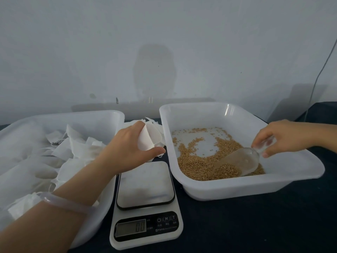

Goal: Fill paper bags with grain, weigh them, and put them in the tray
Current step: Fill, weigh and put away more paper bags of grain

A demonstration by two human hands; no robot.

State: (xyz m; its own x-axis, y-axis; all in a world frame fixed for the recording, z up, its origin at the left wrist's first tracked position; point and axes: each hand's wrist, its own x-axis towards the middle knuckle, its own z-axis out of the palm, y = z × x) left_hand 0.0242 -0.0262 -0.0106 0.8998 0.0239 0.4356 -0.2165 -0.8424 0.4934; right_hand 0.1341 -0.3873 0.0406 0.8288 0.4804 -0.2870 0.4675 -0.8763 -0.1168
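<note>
One paper bag [148,136] is in the left hand [127,150]. The thumb and fingers curl round it and pinch it, and its mouth is open toward the right hand. The bag is white and looks empty from here. More white paper [155,123] lies just behind that hand.

Right under the left hand is a white scale [145,207] with a bare, shiny plate. Its little screen [131,230] sits near the wrist and is lit, but the numbers are too blurry to read. A pale bracelet [63,202] goes round the left wrist.

To the left of that hand is a big white tray [102,115] with many white bags [76,148] piled inside.

The right hand [280,137] is well apart from the left one. Its fingers curl round the handle of a clear scoop [242,160]. The scoop points down from the hand into brown grain [197,161], and some grain is inside it. The grain lies in a second white tray [273,185], below and around the right hand.

Both trays and the scale sit on a dark table [255,225]. A pale wall [164,42] is behind, and a thin cable [317,77] hangs above the right hand.
</note>
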